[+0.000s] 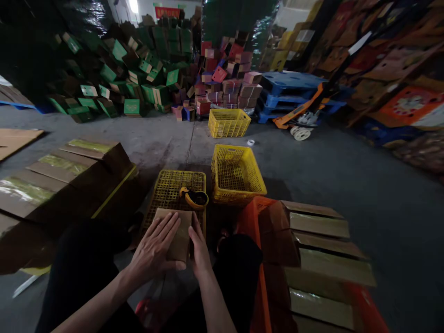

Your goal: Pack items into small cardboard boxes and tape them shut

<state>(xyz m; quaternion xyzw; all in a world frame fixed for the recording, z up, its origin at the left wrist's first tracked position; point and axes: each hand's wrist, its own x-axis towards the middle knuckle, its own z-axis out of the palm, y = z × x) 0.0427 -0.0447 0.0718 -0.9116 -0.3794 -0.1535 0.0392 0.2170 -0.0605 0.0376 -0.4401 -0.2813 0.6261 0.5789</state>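
Observation:
A small brown cardboard box (181,237) is between my hands, above the near end of an upturned yellow crate (166,185). My left hand (154,247) lies flat across the top of the box, fingers stretched out and thumb near its close edge. At the box's right side, my right hand (199,245) grips it, with the thumb along the upper edge; the undersides of the fingers are hidden. Just beyond the box, a yellow and black tape dispenser (194,198) rests on the crate.
Taped cardboard boxes (65,169) stand at left. On the right, an orange crate (262,277) holds several taped boxes (322,266). Ahead are two yellow crates (255,173), a tape roll (250,142), a pallet jack (305,115), blue pallets (291,85) and heaped green boxes (132,107).

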